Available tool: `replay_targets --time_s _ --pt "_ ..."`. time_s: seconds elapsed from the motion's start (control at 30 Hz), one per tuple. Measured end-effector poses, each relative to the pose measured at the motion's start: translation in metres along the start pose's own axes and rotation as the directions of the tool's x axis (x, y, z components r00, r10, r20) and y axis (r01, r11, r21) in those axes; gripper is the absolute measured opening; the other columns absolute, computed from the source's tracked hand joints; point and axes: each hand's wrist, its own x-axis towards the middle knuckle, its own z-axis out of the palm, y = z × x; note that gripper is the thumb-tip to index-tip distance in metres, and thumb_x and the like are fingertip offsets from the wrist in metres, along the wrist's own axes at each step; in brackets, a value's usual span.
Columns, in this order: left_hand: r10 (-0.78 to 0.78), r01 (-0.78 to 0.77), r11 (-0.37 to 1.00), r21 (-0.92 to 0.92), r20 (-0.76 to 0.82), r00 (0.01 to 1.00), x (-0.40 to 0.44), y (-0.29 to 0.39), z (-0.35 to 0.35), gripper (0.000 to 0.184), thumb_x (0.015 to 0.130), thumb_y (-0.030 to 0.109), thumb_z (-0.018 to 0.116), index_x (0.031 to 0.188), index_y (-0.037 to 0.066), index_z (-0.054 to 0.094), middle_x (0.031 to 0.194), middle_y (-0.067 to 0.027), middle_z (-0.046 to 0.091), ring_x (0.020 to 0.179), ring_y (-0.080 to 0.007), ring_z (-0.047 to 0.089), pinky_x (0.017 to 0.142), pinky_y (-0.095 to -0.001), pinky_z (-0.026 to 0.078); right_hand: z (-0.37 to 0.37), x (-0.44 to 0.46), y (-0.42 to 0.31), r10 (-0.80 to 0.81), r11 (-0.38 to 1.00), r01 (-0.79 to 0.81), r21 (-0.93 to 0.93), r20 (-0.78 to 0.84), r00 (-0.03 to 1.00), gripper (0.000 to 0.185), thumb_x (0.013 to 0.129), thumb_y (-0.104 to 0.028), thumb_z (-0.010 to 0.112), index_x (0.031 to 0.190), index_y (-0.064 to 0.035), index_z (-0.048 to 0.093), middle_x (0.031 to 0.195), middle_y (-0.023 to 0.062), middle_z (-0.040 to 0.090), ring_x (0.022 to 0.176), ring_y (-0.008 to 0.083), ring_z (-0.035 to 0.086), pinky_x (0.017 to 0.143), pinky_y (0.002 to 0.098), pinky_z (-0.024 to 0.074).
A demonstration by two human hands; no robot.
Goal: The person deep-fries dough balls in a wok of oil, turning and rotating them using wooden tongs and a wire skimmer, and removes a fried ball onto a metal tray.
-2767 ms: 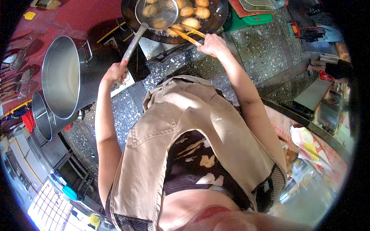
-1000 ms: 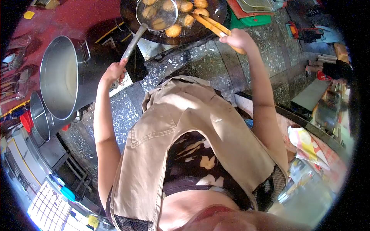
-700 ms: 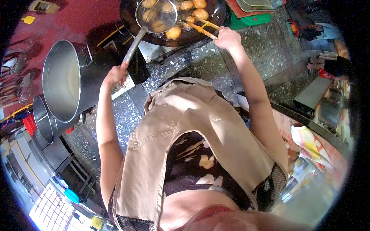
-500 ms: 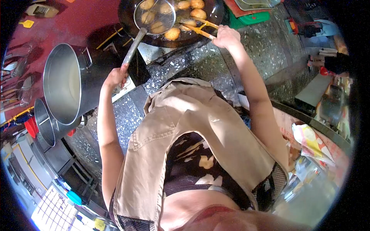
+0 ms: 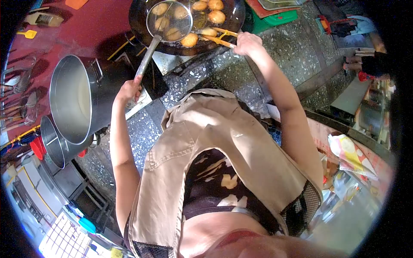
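Observation:
My left hand (image 5: pixel 128 91) is wrapped round the long metal handle of a mesh skimmer (image 5: pixel 169 22). The skimmer's round mesh lies over the left part of a dark wok (image 5: pixel 140 36), with several pale pieces showing through or in it. My right hand (image 5: pixel 248 43) grips wooden-handled tongs (image 5: pixel 220 41), whose tips reach into the wok around or beside a light fried piece (image 5: pixel 209 32). A golden fried ball (image 5: pixel 189 40) sits just left of the tongs, and a browner fried ball (image 5: pixel 216 16) floats above them in dark oil.
Left of the wok stands a large, deep metal pot (image 5: pixel 71 99), with a smaller pot (image 5: pixel 52 142) beside it. A green tray (image 5: pixel 275 19) lies right of the wok. A yellow spatula (image 5: pixel 28 34) and several utensils rest on the red surface (image 5: pixel 86 21) at left.
The tongs' tips are now closer together near the light piece. My right hand has shifted slightly left and down; the left still holds the skimmer over the wok.

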Motion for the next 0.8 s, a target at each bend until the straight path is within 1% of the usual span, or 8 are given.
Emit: replay_targets --time_s 0.03,0.13,0.23,0.27,0.3,0.33,0.4,0.8 --pt "0.001 -0.001 1.0 0.001 -0.001 1.0 -0.001 0.0 0.0 0.063 0.085 0.055 0.038 0.069 -0.004 0.052 0.05 -0.0075 0.048 0.041 -0.0178 0.048 0.04 -0.0327 0.039 -0.001 -0.002 -0.001 0.004 1.0 -0.004 0.009 0.016 1.0 0.038 0.073 -0.022 0.054 0.106 -0.0033 0.057 0.111 0.0118 0.057 0.104 0.0232 0.054 0.083 0.0327 0.0459" --pt "0.012 -0.012 1.0 -0.004 0.026 1.0 -0.005 0.004 -0.001 0.063 0.083 0.059 0.038 0.076 -0.003 0.05 0.052 -0.0059 0.046 0.042 -0.0164 0.047 0.039 -0.0303 0.038 0.003 -0.002 0.0 0.016 1.0 -0.017 0.019 0.004 1.0 0.037 0.073 -0.022 0.054 0.105 -0.004 0.058 0.11 0.0116 0.057 0.102 0.0236 0.055 0.083 0.0329 0.0463" --pt "-0.014 0.014 1.0 0.013 0.011 1.0 -0.007 0.006 0.001 0.064 0.084 0.059 0.037 0.076 -0.003 0.05 0.053 -0.0068 0.047 0.042 -0.017 0.048 0.039 -0.0307 0.039 0.001 -0.01 -0.001 0.004 1.0 -0.004 0.026 -0.025 1.0 0.038 0.073 -0.023 0.054 0.105 -0.004 0.058 0.11 0.0113 0.057 0.102 0.0232 0.055 0.083 0.033 0.0462" --pt "-0.014 0.014 1.0 0.022 0.006 1.0 -0.008 0.007 0.001 0.063 0.084 0.059 0.037 0.076 -0.003 0.05 0.053 -0.007 0.047 0.042 -0.0172 0.048 0.039 -0.031 0.039 -0.002 -0.01 -0.002 0.007 1.0 -0.008 0.014 0.036 0.999 0.041 0.073 -0.023 0.055 0.109 -0.0035 0.056 0.112 0.0111 0.056 0.105 0.0225 0.054 0.084 0.0329 0.0457" --pt "-0.014 0.014 0.999 0.031 0.001 1.0 -0.009 0.008 0.001 0.063 0.084 0.058 0.037 0.076 -0.003 0.05 0.052 -0.0073 0.048 0.042 -0.0175 0.048 0.039 -0.0314 0.039 -0.002 -0.01 -0.002 0.008 1.0 -0.008 0.015 0.027 1.0 0.041 0.073 -0.023 0.055 0.109 -0.0035 0.056 0.112 0.0111 0.056 0.105 0.0225 0.054 0.084 0.0329 0.0457" --pt "-0.014 0.014 1.0 0.012 -0.021 1.0 -0.011 0.01 0.002 0.064 0.085 0.057 0.038 0.069 -0.004 0.053 0.05 -0.006 0.047 0.042 -0.0166 0.048 0.042 -0.0316 0.039 -0.001 -0.011 -0.002 0.016 1.0 -0.017 0.014 0.017 1.0 0.042 0.074 -0.024 0.054 0.11 -0.0034 0.054 0.113 0.0109 0.055 0.106 0.0224 0.053 0.084 0.0326 0.0454" --pt "-0.015 0.016 0.999 0.031 -0.036 0.999 -0.015 0.015 0.002 0.064 0.085 0.057 0.038 0.069 -0.003 0.053 0.05 -0.006 0.047 0.042 -0.0165 0.048 0.042 -0.0316 0.039 -0.002 -0.014 -0.003 0.009 1.0 -0.009 0.005 0.018 1.0 0.043 0.075 -0.024 0.053 0.113 -0.0032 0.052 0.116 0.0104 0.054 0.107 0.0224 0.052 0.086 0.0318 0.0445" --pt "-0.032 0.032 0.999 -0.002 -0.04 0.999 -0.017 0.016 0.003 0.058 0.086 0.052 0.041 0.068 -0.003 0.053 0.052 -0.0057 0.048 0.043 -0.0162 0.048 0.042 -0.0313 0.039 -0.002 -0.023 -0.008 0.031 1.0 -0.031 -0.001 0.01 0.999 0.046 0.075 -0.028 0.056 0.113 -0.0019 0.051 0.116 0.0115 0.053 0.108 0.0226 0.051 0.088 0.0318 0.0426"
